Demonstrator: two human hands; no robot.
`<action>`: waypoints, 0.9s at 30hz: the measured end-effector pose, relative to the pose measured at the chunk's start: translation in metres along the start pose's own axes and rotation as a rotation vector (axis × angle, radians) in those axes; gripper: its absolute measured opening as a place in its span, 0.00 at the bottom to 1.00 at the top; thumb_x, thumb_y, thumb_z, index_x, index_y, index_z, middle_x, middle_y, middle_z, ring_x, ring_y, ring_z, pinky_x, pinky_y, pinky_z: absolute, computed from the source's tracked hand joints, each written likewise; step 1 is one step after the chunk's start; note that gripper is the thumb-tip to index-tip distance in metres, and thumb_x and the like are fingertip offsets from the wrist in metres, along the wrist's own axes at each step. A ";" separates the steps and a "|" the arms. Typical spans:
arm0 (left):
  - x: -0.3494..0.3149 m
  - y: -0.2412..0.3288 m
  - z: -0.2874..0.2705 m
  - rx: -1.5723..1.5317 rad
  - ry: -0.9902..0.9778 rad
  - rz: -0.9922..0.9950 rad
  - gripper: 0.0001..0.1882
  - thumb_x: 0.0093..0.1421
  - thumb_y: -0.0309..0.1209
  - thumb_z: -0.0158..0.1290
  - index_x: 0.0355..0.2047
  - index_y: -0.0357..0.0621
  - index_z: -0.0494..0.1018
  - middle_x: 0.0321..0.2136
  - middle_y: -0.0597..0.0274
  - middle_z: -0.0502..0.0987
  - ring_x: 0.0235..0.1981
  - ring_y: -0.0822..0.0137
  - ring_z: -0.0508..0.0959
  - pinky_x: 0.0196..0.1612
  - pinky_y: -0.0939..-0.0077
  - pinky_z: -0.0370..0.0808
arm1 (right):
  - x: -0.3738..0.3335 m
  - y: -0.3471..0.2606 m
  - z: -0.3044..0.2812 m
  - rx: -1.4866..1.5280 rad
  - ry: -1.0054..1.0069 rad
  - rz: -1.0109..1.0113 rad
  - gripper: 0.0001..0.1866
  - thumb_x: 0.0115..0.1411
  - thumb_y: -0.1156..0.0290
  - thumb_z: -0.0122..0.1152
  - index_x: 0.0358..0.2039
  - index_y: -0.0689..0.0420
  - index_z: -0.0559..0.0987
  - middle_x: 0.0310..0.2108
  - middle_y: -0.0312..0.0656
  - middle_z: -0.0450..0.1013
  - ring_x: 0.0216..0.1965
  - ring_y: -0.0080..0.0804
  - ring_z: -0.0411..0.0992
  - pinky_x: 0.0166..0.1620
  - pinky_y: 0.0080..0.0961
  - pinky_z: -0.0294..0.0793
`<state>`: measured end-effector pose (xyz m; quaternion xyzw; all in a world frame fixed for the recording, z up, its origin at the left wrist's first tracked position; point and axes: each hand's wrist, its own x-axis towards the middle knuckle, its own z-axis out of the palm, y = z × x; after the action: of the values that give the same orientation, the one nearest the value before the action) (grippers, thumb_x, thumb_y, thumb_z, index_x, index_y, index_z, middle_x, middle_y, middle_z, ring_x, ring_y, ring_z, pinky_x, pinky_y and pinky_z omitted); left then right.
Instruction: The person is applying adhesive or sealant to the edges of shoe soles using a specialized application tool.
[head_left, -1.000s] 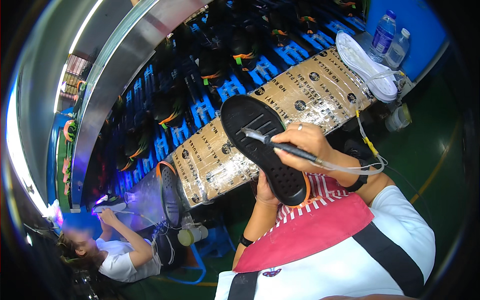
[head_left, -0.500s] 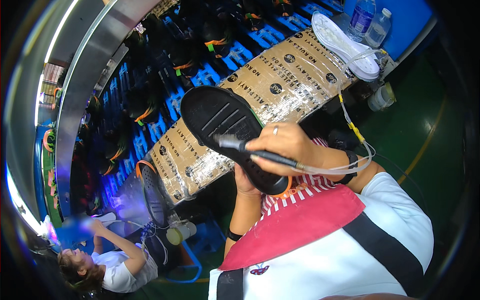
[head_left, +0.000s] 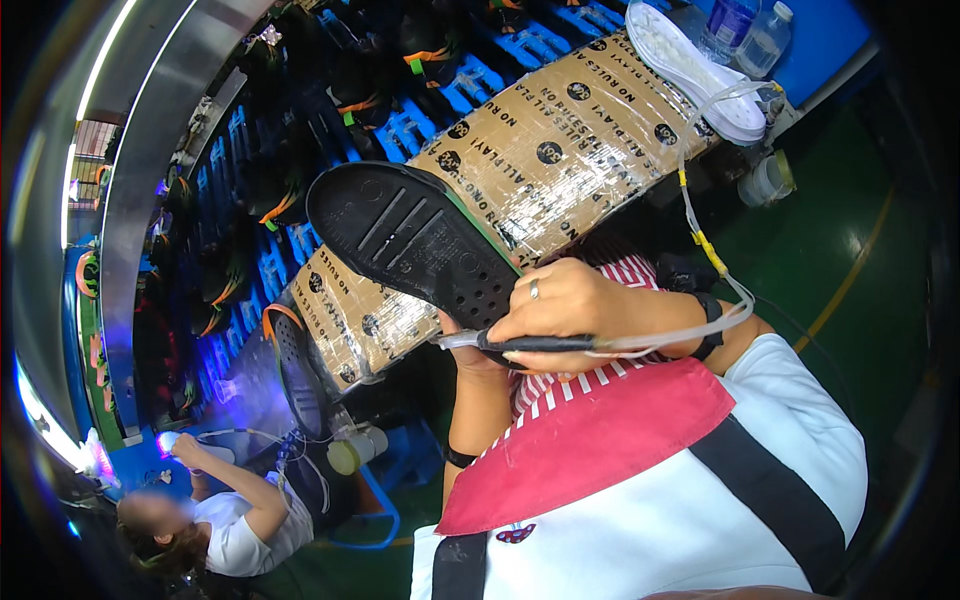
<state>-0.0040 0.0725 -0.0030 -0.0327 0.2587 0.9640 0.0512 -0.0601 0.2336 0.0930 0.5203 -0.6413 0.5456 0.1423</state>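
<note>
A black shoe sole (head_left: 405, 235) is tilted up in front of me, its hollow inner face with slots and round holes toward me and a green strip along its right edge. My left hand (head_left: 472, 352) grips the sole from below near its narrow end; most of its fingers are hidden behind it. In my right hand (head_left: 570, 305) is a black-handled brush (head_left: 545, 343), its pale bristle end pointing left across the sole's lower part, close to my left fingers. A clear tube (head_left: 690, 335) runs from the handle back past my right wrist.
Beyond the sole lies a cardboard-covered ledge (head_left: 590, 130). A white sole (head_left: 690, 70) and plastic bottles (head_left: 765, 40) stand far right, above a hanging cup (head_left: 768, 180). Blue racks (head_left: 480, 85) hold dark shoes behind. At lower left, a person (head_left: 245, 525) works beside another black sole (head_left: 298, 370).
The brush has moved down from the sole's middle toward its narrow end. The sole has shifted left and turned slightly, with my left hand still on it.
</note>
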 end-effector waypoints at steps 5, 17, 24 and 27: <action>0.002 0.004 -0.013 -0.159 0.010 0.068 0.29 0.59 0.56 0.39 0.48 0.47 0.68 0.47 0.53 0.72 0.47 0.57 0.73 0.51 0.58 0.69 | 0.000 0.007 -0.002 -0.184 0.153 0.065 0.13 0.41 0.77 0.65 0.31 0.62 0.77 0.20 0.42 0.70 0.20 0.36 0.69 0.22 0.27 0.69; 0.006 0.004 -0.010 -0.093 -0.018 0.086 0.35 0.56 0.56 0.46 0.57 0.48 0.60 0.52 0.53 0.67 0.52 0.57 0.69 0.56 0.58 0.65 | 0.007 0.001 -0.006 -0.184 0.220 0.185 0.13 0.43 0.78 0.64 0.33 0.63 0.77 0.21 0.44 0.71 0.20 0.37 0.70 0.24 0.27 0.70; -0.003 -0.011 -0.004 -0.046 0.043 0.073 0.36 0.54 0.60 0.45 0.54 0.48 0.64 0.50 0.52 0.69 0.49 0.55 0.71 0.53 0.59 0.68 | 0.006 -0.002 0.015 -0.130 0.054 0.080 0.12 0.43 0.77 0.63 0.31 0.63 0.76 0.20 0.42 0.69 0.22 0.38 0.70 0.25 0.27 0.71; 0.004 -0.006 0.003 -0.071 0.069 0.071 0.36 0.54 0.61 0.44 0.54 0.49 0.63 0.49 0.51 0.70 0.48 0.53 0.72 0.52 0.59 0.69 | 0.005 -0.002 0.016 0.040 -0.011 0.035 0.13 0.42 0.75 0.65 0.31 0.63 0.76 0.22 0.43 0.71 0.22 0.37 0.71 0.25 0.28 0.71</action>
<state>-0.0072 0.0791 -0.0035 -0.0584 0.2270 0.9721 0.0067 -0.0543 0.2180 0.0918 0.5149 -0.6401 0.5577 0.1190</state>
